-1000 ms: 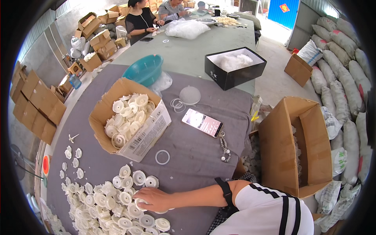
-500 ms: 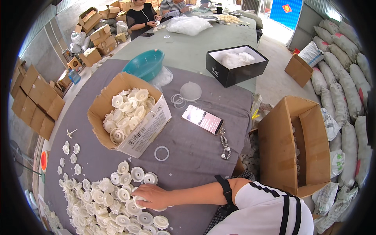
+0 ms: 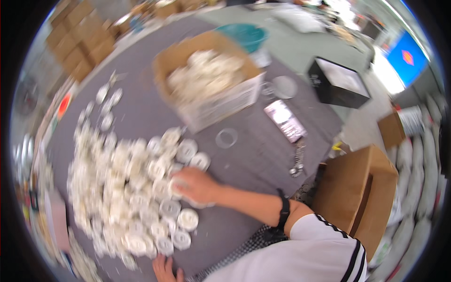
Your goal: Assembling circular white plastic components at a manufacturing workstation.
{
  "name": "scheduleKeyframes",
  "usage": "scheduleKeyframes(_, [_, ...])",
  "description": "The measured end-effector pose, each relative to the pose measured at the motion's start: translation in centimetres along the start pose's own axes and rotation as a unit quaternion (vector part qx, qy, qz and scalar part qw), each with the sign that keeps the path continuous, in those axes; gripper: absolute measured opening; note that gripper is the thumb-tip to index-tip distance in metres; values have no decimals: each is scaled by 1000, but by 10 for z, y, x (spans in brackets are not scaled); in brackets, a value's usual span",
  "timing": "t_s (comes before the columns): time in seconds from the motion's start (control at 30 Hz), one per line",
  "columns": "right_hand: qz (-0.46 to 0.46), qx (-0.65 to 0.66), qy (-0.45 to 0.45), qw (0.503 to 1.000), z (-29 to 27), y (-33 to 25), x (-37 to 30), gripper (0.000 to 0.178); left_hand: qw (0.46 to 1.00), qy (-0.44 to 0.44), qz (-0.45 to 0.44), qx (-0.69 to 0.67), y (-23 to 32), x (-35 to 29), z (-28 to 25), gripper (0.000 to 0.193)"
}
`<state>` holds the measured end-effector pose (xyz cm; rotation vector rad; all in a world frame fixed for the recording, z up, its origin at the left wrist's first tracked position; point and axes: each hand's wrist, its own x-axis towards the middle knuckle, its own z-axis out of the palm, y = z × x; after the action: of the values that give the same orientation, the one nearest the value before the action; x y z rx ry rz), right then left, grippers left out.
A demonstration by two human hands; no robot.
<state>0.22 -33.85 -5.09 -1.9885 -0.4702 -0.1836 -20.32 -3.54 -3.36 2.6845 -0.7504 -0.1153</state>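
Note:
A broad pile of round white plastic parts (image 3: 127, 188), flanged like caps, lies on the grey cloth at the left. At the pile's right edge, my right hand (image 3: 196, 185) has its fingers curled over one of these parts (image 3: 177, 186); motion blur softens the grip. Another white part shows partly under the palm. Down at the lower edge, my left hand (image 3: 165, 269) rests by the near side of the pile, fingers stretched and thumb apart, with nothing visible in it. A cardboard box (image 3: 221, 112) full of similar white parts stands beyond the pile.
A clear ring (image 3: 226, 138) and a lit phone (image 3: 285, 121) with a beaded strap lie right of the box. Farther back are a teal basin (image 3: 244, 36) and a black box (image 3: 339, 84). A tall carton (image 3: 347, 188) stands beside the table at right, near stacked sacks (image 3: 408, 188).
The whole view has turned and shifted, blurring the picture. My left hand has come into view at the lower edge. My right hand stays at the pile's right side.

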Motion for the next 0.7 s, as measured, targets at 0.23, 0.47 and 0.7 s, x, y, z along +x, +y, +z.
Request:
scheduleKeyframes(0.23, [143, 207, 30, 967, -13, -5, 8, 31, 997, 77, -12, -20, -7, 5, -3, 47])
scheduleKeyframes(0.47, [46, -1, 93, 995, -3, -40, -14, 35, 951, 290, -104, -40, 27, 16, 11, 42])
scheduleKeyframes(0.7, [-114, -212, -3, 971, 35, -74, 7, 52, 903, 330, -272, 36, -5, 68, -23, 72])
